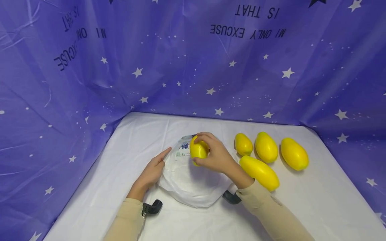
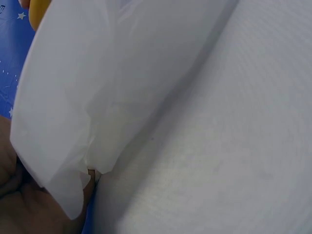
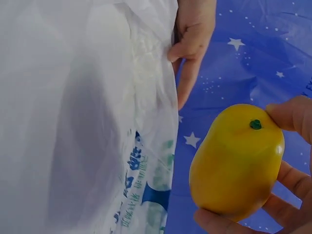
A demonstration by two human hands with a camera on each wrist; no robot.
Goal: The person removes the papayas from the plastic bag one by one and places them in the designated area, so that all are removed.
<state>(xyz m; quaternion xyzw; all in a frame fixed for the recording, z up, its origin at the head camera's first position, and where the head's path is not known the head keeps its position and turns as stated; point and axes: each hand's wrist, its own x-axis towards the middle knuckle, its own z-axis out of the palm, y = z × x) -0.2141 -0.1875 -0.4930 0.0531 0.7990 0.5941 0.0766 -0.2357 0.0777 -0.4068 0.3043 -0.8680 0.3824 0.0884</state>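
My right hand point(image 1: 217, 154) holds a yellow mango point(image 1: 198, 150) above the mouth of a white plastic bag point(image 1: 193, 197). In the right wrist view the mango point(image 3: 239, 163) shows a small green stem end, with thumb and fingertips around its sides. The bag stands with its mouth spread wide, blue and green print on its far side. My left hand point(image 1: 152, 172) pinches the bag's left rim, index finger stretched along it. In the left wrist view the bag wall point(image 2: 122, 73) passes by the hand point(image 2: 44, 209) and hides part of it.
To the right of the bag lie several more mangoes: a small one point(image 1: 243, 144), two larger ones point(image 1: 266, 147) point(image 1: 294, 154) and a long one point(image 1: 260, 173) under the right forearm. A white cloth covers the table point(image 1: 328, 207). A purple starry curtain point(image 1: 181, 67) encloses the back and sides.
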